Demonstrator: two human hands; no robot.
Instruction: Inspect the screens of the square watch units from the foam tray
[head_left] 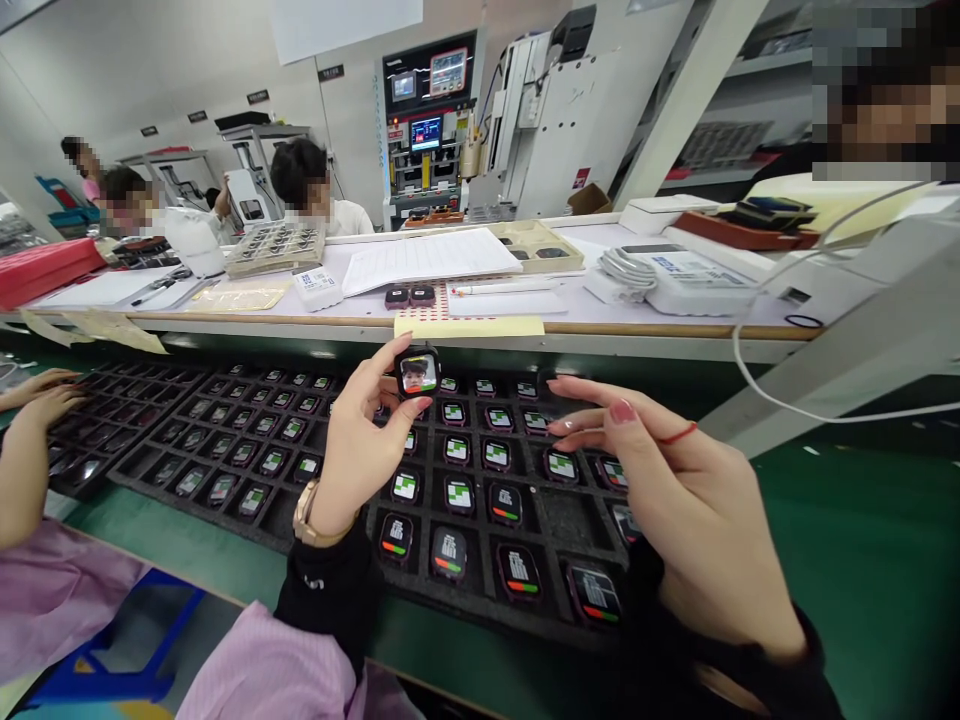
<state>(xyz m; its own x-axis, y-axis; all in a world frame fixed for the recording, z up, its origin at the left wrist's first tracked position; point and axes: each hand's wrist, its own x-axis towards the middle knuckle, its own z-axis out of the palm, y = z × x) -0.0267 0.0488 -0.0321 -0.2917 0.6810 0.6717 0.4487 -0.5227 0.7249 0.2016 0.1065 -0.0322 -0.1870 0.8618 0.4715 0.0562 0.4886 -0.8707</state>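
My left hand (367, 440) is raised over a black compartment tray (559, 515) and pinches a small black smartwatch body (418, 373) between thumb and fingers, its lit screen facing me. My right hand (660, 480) hovers to the right above the same tray, fingers stretched out toward the watch, holding nothing. The tray holds several watch bodies with lit screens, such as one (458, 493) in the middle row. One pocket near my right hand looks bare.
A second tray (225, 440) of watches lies left, and a co-worker's hands (37, 400) rest on a further tray at the far left. Behind runs a white bench (480, 310) with papers, trays and a white cable (757, 390). People sit beyond it.
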